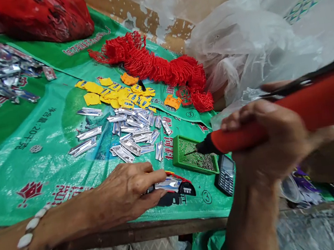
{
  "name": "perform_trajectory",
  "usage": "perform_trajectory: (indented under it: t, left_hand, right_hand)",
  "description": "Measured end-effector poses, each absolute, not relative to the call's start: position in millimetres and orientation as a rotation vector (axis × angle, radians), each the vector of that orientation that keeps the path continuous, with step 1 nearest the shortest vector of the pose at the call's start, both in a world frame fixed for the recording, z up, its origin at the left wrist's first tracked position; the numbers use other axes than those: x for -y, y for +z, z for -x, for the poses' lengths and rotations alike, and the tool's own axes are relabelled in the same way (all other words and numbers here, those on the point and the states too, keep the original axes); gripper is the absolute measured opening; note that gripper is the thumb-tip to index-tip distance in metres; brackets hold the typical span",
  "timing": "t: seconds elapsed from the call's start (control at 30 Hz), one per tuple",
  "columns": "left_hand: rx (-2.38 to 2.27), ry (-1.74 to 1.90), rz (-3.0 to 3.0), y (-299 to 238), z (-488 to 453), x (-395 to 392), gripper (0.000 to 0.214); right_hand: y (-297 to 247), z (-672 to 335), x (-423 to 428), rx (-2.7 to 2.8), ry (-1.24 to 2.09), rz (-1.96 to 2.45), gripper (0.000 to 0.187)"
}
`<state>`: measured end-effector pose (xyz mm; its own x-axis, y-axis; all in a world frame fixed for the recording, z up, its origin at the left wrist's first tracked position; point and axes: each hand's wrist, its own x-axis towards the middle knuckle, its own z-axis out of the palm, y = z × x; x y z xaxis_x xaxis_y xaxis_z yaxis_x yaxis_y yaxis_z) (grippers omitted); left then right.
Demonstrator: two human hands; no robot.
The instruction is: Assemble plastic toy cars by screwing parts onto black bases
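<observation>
The small silver foil-faced piece with red and black edges (171, 183) is lying at the near edge of the green printed plastic sheet (35, 160), pinned under the fingertips of the left hand (127, 192). The right hand (268, 135) is clenching a red-handled, black-tipped powered tool (278, 119), whose long axis is running leftward, tip resting over the green perforated tray (193, 155) (just right of the piece). Loose silver foil strips (131, 136), yellow tabs (115, 93) and red netted pieces (158, 66) are lying beyond.

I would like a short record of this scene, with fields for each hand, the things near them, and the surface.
left hand: pinches a shiny silver foil piece on the sheet
right hand: grips a red-handled powered tool, tip over the green plastic tray
nearby: black keypad phone, scattered silver foil strips, yellow plastic tabs, red mesh pieces
surface: green printed woven sheet
</observation>
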<state>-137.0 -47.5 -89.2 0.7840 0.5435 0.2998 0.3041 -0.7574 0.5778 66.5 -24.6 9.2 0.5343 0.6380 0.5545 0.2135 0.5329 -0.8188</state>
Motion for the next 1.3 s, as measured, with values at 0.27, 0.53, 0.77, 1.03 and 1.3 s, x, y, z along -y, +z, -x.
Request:
perform_trajectory:
  t: [0.27,0.53,0.77,1.03,1.3]
  left_hand:
    - [-0.66,0.604,-2.399,-94,134,50,0.021]
    - [-0.655,0.702,-2.467,-98,137,52,0.026]
    - [-0.676,0.603,-2.417,-92,133,50,0.019]
    - [-0.66,0.669,-2.447,-97,133,51,0.018]
    - [-0.643,0.62,-2.313,-99,133,49,0.02]
  right_hand:
    - [-21,-79,10,1.051,0.304,0.946,0.011]
    - [-20,-79,11,1.058,0.277,0.94,0.011]
    - [-24,-78,11,1.077,0.274,0.985,0.01]
    - [-26,-75,10,1.067,0.251,0.943,0.011]
    - [-21,-74,9,1.094,0.261,0.961,0.011]
